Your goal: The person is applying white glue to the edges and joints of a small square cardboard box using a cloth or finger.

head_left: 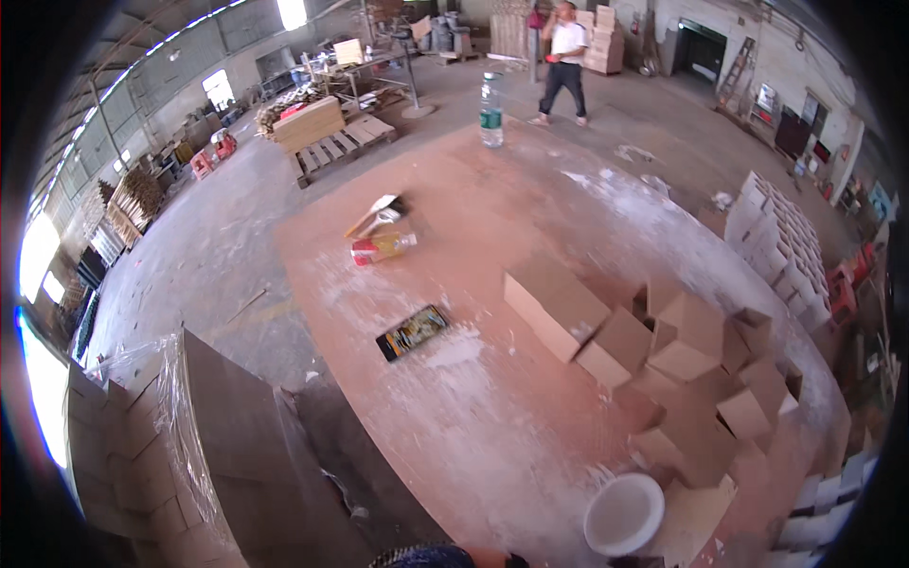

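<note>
Neither of my hands shows clearly. At the lower edge a dark, textured patch of cloth is cut off by the frame, and what lies beside it is too little to make out. Nearest to it, on the reddish, powder-streaked table, stands a white round bowl. Small brown cardboard boxes lie in a loose pile at the right, with a longer box at its far left. A phone with a lit screen lies mid-table. Beyond it are a red-and-yellow packet and a blurred tool with a wooden handle.
A clear water bottle stands at the table's far end. Film-wrapped cartons rise at the near left. White stacked cartons stand right of the table. Farther off are a wooden pallet and a standing person.
</note>
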`<state>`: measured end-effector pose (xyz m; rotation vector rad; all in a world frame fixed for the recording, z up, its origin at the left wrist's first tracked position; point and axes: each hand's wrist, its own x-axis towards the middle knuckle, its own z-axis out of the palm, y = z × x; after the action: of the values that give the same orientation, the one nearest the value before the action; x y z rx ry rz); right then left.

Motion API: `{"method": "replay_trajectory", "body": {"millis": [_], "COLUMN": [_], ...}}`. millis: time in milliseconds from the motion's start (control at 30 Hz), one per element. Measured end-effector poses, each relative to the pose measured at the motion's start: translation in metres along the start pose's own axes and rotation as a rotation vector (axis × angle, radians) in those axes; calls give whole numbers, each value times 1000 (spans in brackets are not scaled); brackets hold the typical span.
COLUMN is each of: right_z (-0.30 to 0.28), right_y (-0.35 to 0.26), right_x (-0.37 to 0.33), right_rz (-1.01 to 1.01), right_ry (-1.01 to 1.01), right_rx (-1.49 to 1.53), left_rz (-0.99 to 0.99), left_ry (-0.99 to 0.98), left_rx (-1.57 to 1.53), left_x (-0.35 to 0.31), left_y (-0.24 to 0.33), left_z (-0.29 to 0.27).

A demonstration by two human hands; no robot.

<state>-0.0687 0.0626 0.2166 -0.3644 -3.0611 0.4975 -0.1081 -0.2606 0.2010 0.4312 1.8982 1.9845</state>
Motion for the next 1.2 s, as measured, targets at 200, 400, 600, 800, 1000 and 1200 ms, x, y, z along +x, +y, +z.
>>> {"method": "replay_trajectory", "body": {"millis": [200, 400, 600, 800, 1000, 1200], "right_z": [10, -14, -43, -52, -41, -56], "right_y": [64, 127, 142, 133, 110, 84], "right_x": [16, -18, -40, -59, -14, 14], "right_rz": [514, 418, 396, -93, -255, -193], "right_ry": [-434, 37, -137, -103, -97, -123], "right_rx": [1960, 1631, 1499, 528, 171, -78], "left_rz": [-32, -279, -272, -270, -206, -98], "left_ry": [-301, -141, 56, 85, 192, 239], "left_rx": [242, -420, -258, -219, -250, -281], "left_x": [26, 25, 22, 24, 21, 19], "left_y": [-14, -50, -62, -69, -85, -81], "left_z": [103, 149, 179, 195, 203, 211]}}
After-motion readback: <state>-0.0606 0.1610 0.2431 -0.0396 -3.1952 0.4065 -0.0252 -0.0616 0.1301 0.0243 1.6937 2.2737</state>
